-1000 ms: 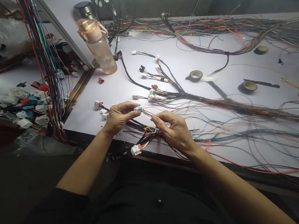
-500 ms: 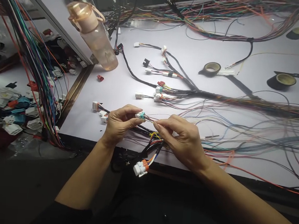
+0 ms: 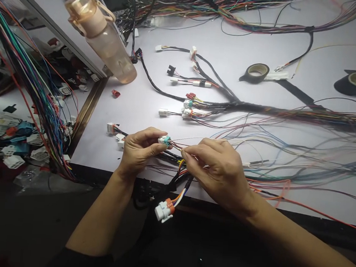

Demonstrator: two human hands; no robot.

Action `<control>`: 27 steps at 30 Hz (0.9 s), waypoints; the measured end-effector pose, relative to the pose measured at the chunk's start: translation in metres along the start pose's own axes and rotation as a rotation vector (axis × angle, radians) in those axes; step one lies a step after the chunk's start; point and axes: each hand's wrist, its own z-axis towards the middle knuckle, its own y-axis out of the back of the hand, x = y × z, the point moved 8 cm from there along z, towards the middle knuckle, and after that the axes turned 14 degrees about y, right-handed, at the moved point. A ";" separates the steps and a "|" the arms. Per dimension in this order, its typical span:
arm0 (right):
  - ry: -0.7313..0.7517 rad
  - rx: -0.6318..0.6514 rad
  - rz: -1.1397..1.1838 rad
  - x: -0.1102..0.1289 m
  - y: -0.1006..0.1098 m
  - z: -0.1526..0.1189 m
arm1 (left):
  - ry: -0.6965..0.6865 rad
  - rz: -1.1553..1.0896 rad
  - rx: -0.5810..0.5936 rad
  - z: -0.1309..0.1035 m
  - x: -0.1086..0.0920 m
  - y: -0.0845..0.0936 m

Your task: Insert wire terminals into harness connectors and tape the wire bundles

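Note:
Between the thumb and fingers of my left hand [image 3: 141,147] is a small white and teal wire connector [image 3: 165,140]. Several thin wires [image 3: 175,145] come out of its right side. My right hand [image 3: 215,163] pinches one or more of these wires a short way from the connector; the fingertips hide exactly how many. Below the hands, a white and orange connector [image 3: 164,209] hangs over the table edge on orange, white and blue wires. White connectors [image 3: 112,128] on a black-wrapped branch lie just left of my left hand.
A taped wire harness [image 3: 250,108] with several connectors lies across the table beyond my hands. Black tape rolls [image 3: 256,72] rest at the right. A water bottle [image 3: 110,50] stands at the back left. Loose connectors [image 3: 14,137] are piled at far left, beside a hanging wire bundle [image 3: 30,85].
The view has shifted slightly, so the table things sit a little differently in the picture. Both hands keep the same hold on the connector and wires.

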 end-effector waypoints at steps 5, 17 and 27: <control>0.016 0.010 0.010 0.002 -0.001 0.001 | 0.018 -0.018 0.008 0.000 0.001 -0.001; 0.018 0.038 0.045 0.003 0.000 -0.002 | 0.042 -0.020 -0.051 0.000 0.004 0.005; -0.050 -0.194 0.346 0.001 0.014 -0.010 | -0.031 0.300 0.030 -0.002 -0.022 -0.006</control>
